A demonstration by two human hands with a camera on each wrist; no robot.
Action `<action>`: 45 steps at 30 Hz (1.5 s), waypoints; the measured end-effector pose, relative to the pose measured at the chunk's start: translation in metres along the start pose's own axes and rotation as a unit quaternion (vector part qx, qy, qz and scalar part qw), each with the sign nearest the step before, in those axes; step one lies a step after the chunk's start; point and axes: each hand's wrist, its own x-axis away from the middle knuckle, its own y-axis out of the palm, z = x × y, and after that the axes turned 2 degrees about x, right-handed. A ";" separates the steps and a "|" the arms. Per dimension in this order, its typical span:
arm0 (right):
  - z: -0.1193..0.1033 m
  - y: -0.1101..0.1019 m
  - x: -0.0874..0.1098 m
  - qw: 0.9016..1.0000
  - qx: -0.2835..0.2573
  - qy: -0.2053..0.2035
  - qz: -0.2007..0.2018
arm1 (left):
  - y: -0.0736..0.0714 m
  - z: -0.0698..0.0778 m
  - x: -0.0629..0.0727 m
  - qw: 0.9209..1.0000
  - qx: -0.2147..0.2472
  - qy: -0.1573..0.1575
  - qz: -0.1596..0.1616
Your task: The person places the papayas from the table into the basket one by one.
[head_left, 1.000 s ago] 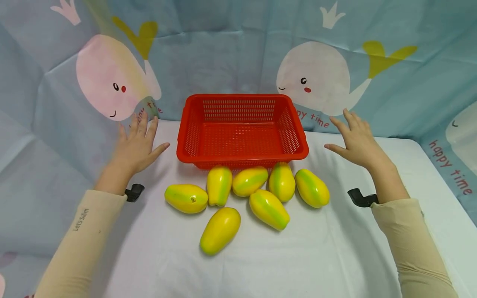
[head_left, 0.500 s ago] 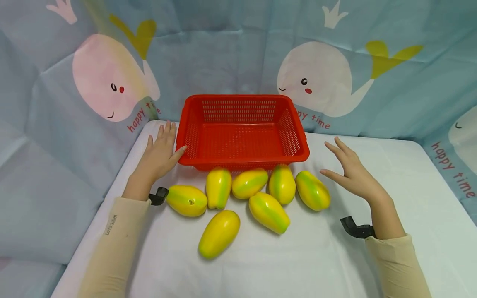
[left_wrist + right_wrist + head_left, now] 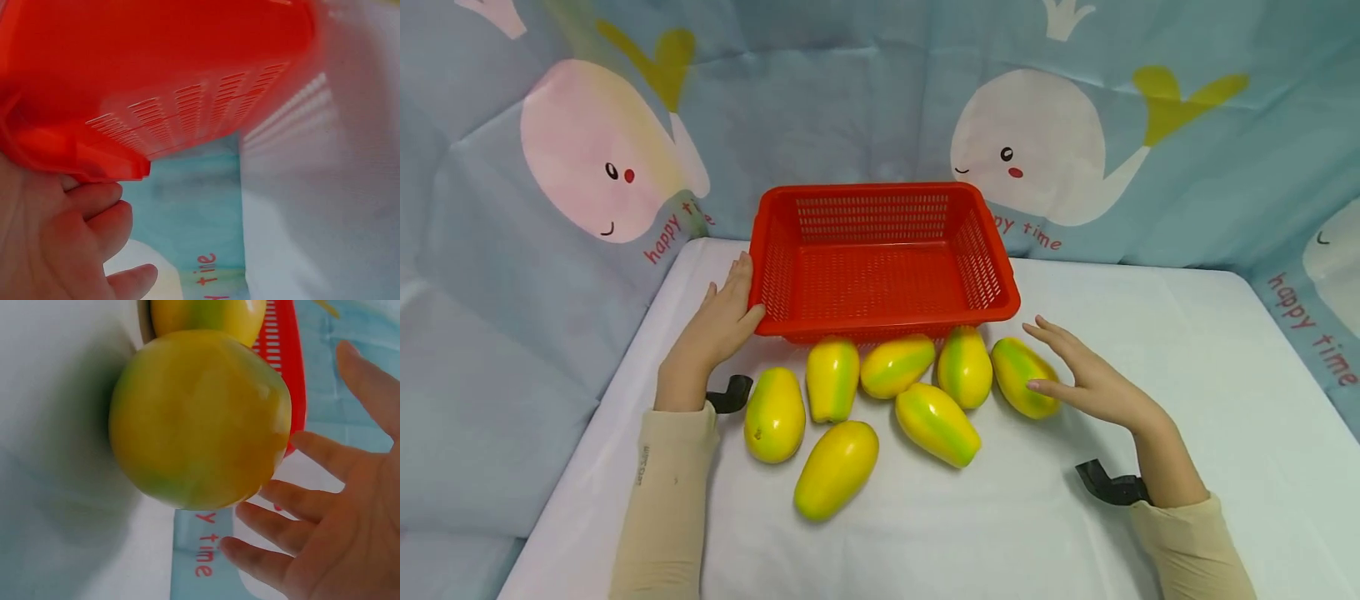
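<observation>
Resting along the side of the slotted red plastic basket (image 3: 886, 324), between eight and nine o'clock from its middle, is the left hand (image 3: 711, 329). Its thumb lies at the rim near the basket's closest corner, while the fingers extend along the outside, just under the lip. At four o'clock from the basket, the right hand (image 3: 1097, 379) is held wide, thumb well apart from the fingers and nothing between them; it hovers by the rightmost papaya (image 3: 1019, 369), partly overlapping it. Whether the fingertips touch that fruit, I cannot tell.

The basket stands upright on the white tablecloth (image 3: 985, 533), at twelve o'clock from the fruit. Along its near edge, from five round to seven o'clock, lie a yellow-green papaya (image 3: 965, 368), a tilted papaya (image 3: 898, 367) and a lengthwise papaya (image 3: 832, 380). Farther out, a slanting papaya (image 3: 937, 426) lies between five and six, the nearest papaya (image 3: 837, 471) between six and seven, and the leftmost papaya (image 3: 775, 415) at seven, just beside the black wrist mount (image 3: 730, 395) of the left arm. Behind the basket, at twelve o'clock, hangs a blue whale-print curtain (image 3: 850, 108). Both arms wear beige sleeves (image 3: 672, 500).
</observation>
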 end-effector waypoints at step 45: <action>0.006 0.013 -0.008 0.997 -0.020 0.068 -0.030 | 0.017 0.009 0.001 0.994 -0.075 0.034 0.070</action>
